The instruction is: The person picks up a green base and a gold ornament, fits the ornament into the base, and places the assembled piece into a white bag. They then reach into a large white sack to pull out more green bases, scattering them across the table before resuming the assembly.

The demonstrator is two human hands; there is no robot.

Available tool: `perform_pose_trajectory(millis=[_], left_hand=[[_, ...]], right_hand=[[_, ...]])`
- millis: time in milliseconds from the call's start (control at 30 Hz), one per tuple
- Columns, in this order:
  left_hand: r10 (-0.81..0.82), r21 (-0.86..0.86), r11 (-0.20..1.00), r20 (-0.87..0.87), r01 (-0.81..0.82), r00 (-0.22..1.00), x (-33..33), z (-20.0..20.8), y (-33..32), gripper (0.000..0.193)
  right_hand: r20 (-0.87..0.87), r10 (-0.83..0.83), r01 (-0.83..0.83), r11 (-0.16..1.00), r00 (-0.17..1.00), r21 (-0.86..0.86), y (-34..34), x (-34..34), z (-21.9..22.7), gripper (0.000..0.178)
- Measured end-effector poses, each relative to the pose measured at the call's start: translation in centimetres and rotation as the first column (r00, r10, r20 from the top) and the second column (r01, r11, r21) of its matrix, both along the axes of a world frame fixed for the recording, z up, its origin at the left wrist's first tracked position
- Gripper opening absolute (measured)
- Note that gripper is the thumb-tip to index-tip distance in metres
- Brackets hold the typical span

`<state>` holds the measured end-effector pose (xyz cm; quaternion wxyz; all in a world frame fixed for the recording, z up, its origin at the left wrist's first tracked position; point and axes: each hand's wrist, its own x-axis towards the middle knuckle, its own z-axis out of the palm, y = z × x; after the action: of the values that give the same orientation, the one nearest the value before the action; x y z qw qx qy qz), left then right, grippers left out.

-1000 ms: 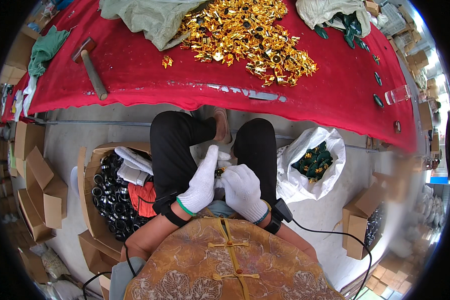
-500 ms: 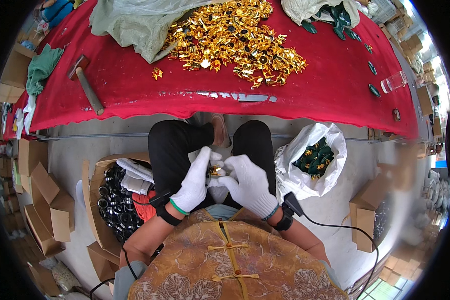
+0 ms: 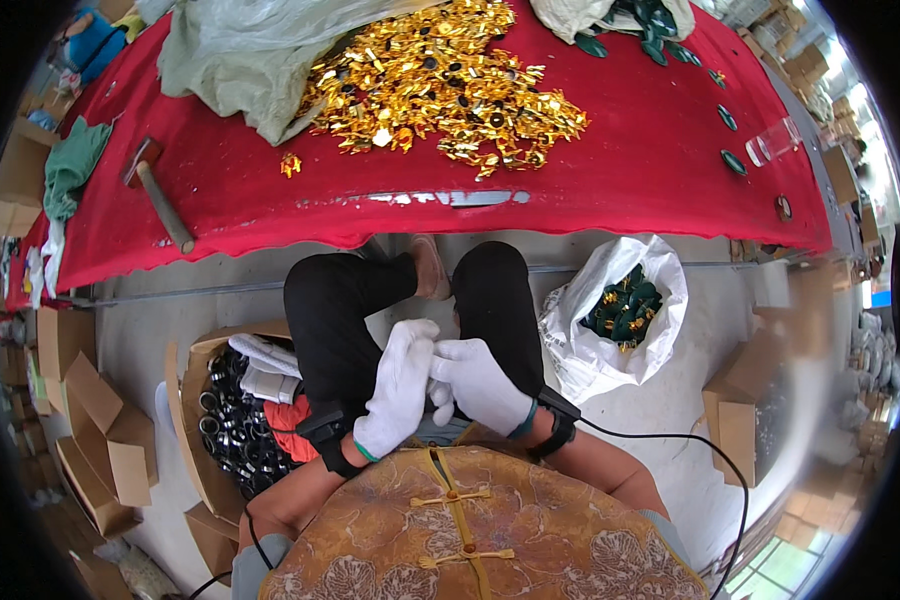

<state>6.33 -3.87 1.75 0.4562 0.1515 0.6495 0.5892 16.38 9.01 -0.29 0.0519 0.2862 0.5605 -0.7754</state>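
My left hand [image 3: 398, 388] and my right hand [image 3: 485, 384], both in white knit gloves, meet over my lap with curled fingers pressed together. Whatever they hold is hidden between the gloves. Beyond them, a heap of shiny gold parts [image 3: 440, 95], some with black round discs, lies on the red-covered table [image 3: 630, 190]. To the right of my knee stands an open white sack [image 3: 658, 352] holding dark green pieces with gold parts [image 3: 625, 310].
On the table are a wooden-handled hammer [image 3: 165, 205], a clear glass [image 3: 773, 142], loose green ovals [image 3: 733, 162] and a pale sack [image 3: 230, 75]. At left, a carton [image 3: 182, 400] holds black rings [image 3: 232, 425]. Another carton [image 3: 735, 420] stands right; a cable runs from my right wrist.
My hands have drawn closer together and slightly toward my body. The gold piece that showed between them is now covered by the gloves. The view has shifted a little.
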Motion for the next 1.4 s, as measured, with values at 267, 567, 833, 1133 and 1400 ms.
perform_pose_trajectory(millis=[267,567,833,1133,1400], left_hand=[[-0.037,0.125,0.987,-0.436,0.101,0.899,-1.5,-3.9,0.1,0.034],[0.114,0.265,0.959,-0.050,-0.097,0.992,-0.2,-4.1,0.0,0.045],[-0.002,0.159,0.948,-0.863,0.276,0.505,-0.9,-0.9,0.0,0.032],[0.108,0.164,0.977,0.178,-0.137,0.978,-0.1,-3.0,0.2,0.050],[-0.092,0.114,0.948,-0.797,0.298,0.596,-0.6,-1.2,-0.6,0.031]], right_hand=[[-0.054,0.189,-0.115,0.777,0.981,0.619,0.2,0.3,-0.3,0.027],[-0.127,0.274,0.048,0.279,0.953,0.959,-2.1,0.4,-0.9,0.034],[0.060,-0.091,0.099,0.529,0.994,-0.843,0.2,0.2,-1.4,0.028],[0.008,0.315,-0.101,0.279,0.949,0.955,-2.7,1.0,-0.9,0.030],[-0.026,0.113,-0.107,0.807,0.993,-0.581,-0.1,0.9,-2.5,0.015]])
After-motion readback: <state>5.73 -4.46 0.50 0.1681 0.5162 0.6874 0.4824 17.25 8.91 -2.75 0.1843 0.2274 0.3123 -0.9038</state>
